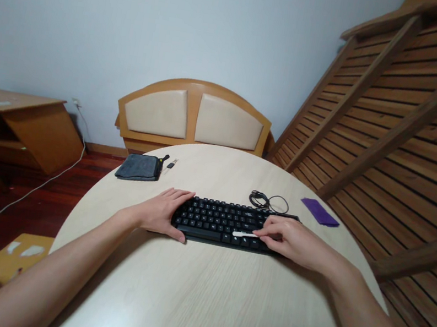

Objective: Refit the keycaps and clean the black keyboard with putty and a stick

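A black keyboard (213,219) lies across the pale round table. My left hand (162,211) grips its left end, thumb at the near edge and fingers reaching to the far edge. Between the thumb and fingers of my right hand (287,237) is a thin white cotton swab (244,235). Its tip points left and touches or hovers just over the lower right keys; I cannot tell which. The right hand covers the keyboard's right end.
On the round table (195,304) a coiled black cable (262,200) lies behind the keyboard, a purple folded cloth (320,212) to the right, a dark grey cloth (139,167) and a small black item (170,165) at the far left. Wooden slats (410,117) lean at right.
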Action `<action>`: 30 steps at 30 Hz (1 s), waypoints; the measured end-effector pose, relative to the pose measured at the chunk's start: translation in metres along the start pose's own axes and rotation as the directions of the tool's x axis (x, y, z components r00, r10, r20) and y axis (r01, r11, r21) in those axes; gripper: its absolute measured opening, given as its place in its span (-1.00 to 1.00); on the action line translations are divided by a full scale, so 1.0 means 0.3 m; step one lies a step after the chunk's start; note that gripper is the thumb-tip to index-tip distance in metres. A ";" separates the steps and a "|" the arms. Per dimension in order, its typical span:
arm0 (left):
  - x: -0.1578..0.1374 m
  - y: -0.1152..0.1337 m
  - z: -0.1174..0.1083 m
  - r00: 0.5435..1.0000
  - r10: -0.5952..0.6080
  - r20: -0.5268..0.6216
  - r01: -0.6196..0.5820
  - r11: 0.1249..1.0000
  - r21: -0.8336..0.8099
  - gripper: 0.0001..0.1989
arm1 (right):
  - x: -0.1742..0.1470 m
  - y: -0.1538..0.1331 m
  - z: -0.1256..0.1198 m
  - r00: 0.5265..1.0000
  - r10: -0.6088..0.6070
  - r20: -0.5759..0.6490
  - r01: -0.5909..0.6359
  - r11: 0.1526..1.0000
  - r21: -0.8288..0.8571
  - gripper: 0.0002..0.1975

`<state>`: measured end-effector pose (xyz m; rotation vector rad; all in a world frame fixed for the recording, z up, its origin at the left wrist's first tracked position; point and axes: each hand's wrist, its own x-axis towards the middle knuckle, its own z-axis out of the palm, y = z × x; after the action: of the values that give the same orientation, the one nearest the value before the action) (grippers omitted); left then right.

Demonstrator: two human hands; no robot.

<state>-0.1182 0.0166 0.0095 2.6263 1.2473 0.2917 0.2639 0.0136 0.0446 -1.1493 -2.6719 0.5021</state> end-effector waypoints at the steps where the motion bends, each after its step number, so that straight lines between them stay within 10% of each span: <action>1: -0.001 -0.002 -0.002 1.000 -0.001 0.000 0.001 1.000 0.006 0.26 | -0.004 0.005 -0.005 1.000 0.007 0.005 -0.007 1.000 0.003 -0.72; 30: -0.040 -0.097 -0.052 0.995 -0.096 0.036 0.098 0.994 -0.058 0.21 | -0.105 0.137 -0.080 0.961 0.276 0.024 -0.277 0.956 0.096 -0.73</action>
<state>-0.1514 0.0268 0.0154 2.5011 1.3289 0.2642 0.3199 0.0226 0.0500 -1.5033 -2.4732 0.6777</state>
